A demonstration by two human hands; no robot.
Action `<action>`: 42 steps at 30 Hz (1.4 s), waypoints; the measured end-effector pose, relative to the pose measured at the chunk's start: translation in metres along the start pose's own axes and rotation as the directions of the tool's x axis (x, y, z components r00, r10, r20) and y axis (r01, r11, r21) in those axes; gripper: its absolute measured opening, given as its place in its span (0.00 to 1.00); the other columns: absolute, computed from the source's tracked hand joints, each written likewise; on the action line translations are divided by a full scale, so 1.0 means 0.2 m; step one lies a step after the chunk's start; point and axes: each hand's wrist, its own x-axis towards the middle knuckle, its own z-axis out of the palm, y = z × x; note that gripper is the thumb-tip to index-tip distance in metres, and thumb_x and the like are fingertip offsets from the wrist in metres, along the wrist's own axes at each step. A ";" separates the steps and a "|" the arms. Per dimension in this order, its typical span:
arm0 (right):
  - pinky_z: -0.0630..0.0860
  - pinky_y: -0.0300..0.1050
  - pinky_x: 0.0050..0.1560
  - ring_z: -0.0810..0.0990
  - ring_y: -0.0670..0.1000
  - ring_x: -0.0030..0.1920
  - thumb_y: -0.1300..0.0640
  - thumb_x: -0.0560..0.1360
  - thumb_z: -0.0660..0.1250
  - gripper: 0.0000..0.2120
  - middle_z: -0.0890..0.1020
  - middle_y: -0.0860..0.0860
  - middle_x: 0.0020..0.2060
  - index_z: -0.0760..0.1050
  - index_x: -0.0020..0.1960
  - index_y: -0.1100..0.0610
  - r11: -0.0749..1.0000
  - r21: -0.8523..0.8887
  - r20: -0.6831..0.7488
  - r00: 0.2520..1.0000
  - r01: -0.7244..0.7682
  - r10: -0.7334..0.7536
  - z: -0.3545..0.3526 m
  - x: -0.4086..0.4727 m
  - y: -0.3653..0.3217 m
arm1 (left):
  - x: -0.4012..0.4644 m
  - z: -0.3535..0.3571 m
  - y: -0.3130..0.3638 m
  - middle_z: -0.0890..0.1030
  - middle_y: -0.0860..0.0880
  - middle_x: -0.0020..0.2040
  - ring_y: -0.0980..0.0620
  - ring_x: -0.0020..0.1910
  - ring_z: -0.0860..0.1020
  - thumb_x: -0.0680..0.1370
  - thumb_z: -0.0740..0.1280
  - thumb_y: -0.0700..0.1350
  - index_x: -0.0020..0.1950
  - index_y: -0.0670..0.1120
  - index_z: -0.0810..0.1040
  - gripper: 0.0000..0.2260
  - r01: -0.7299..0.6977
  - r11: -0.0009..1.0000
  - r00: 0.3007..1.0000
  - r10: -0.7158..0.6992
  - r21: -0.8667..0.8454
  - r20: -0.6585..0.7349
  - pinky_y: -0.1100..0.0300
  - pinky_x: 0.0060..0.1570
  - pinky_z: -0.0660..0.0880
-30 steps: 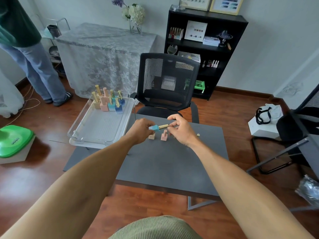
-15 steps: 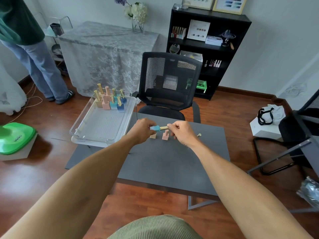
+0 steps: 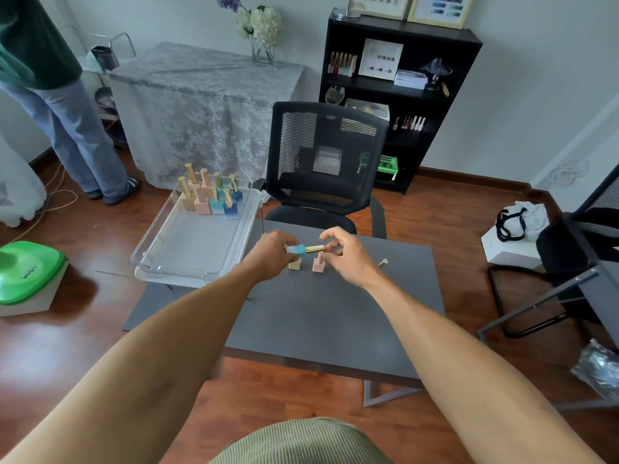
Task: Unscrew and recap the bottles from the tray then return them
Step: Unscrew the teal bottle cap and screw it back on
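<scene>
**Blue bottle held sideways over the grey table**

The left hand (image 3: 273, 254) grips the square blue bottle (image 3: 296, 250) above the matte grey table (image 3: 335, 316), near its far edge. The right hand (image 3: 348, 254) pinches its gold cap (image 3: 315, 248). Two uncapped pink bottles (image 3: 306, 263) stand below. The clear plastic tray (image 3: 174, 256), beside the table's left edge, holds capped bottles at its far end.
</scene>
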 end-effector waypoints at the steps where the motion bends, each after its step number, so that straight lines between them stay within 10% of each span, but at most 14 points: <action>1: 0.84 0.52 0.49 0.81 0.50 0.47 0.63 0.79 0.70 0.13 0.80 0.50 0.48 0.76 0.58 0.48 1.000 -0.001 -0.010 1.000 0.010 -0.010 0.00 0.00 0.00 | 0.00 0.00 0.00 0.82 0.48 0.55 0.50 0.47 0.79 0.78 0.73 0.44 0.63 0.45 0.83 0.14 -0.002 1.000 1.000 0.002 0.003 0.003 0.63 0.45 0.73; 8: 0.83 0.52 0.50 0.84 0.55 0.44 0.59 0.81 0.69 0.04 0.86 0.54 0.43 0.81 0.54 0.58 0.997 0.060 -0.002 0.999 -0.053 0.053 0.01 0.01 -0.01 | 0.00 0.00 -0.01 0.82 0.50 0.52 0.50 0.46 0.79 0.79 0.72 0.44 0.62 0.45 0.84 0.12 -0.007 1.000 1.000 0.007 0.006 0.020 0.64 0.44 0.73; 19: 0.80 0.52 0.43 0.84 0.52 0.36 0.45 0.83 0.64 0.19 0.86 0.53 0.37 0.81 0.49 0.60 0.991 0.053 -0.021 0.992 -0.121 0.122 0.02 0.01 0.01 | 0.00 0.01 -0.01 0.83 0.47 0.55 0.49 0.48 0.80 0.79 0.72 0.44 0.63 0.45 0.83 0.12 -0.015 1.000 1.000 0.015 -0.014 0.025 0.62 0.46 0.77; 23: 0.80 0.45 0.53 0.84 0.50 0.49 0.53 0.79 0.73 0.17 0.85 0.51 0.48 0.78 0.66 0.54 0.993 0.094 0.012 0.997 -0.076 0.075 0.02 0.02 0.02 | 0.01 0.02 0.00 0.83 0.47 0.55 0.49 0.48 0.80 0.79 0.72 0.43 0.64 0.44 0.82 0.13 -0.017 1.000 1.000 0.018 -0.020 0.021 0.63 0.44 0.74; 42: 0.76 0.42 0.36 0.78 0.47 0.33 0.54 0.82 0.69 0.09 0.83 0.51 0.33 0.86 0.49 0.56 0.994 0.001 0.051 0.992 -0.112 0.111 0.00 0.06 0.04 | 0.06 0.04 -0.02 0.83 0.50 0.52 0.52 0.44 0.78 0.79 0.73 0.45 0.59 0.48 0.84 0.09 -0.119 0.982 0.992 0.124 0.148 -0.024 0.57 0.46 0.79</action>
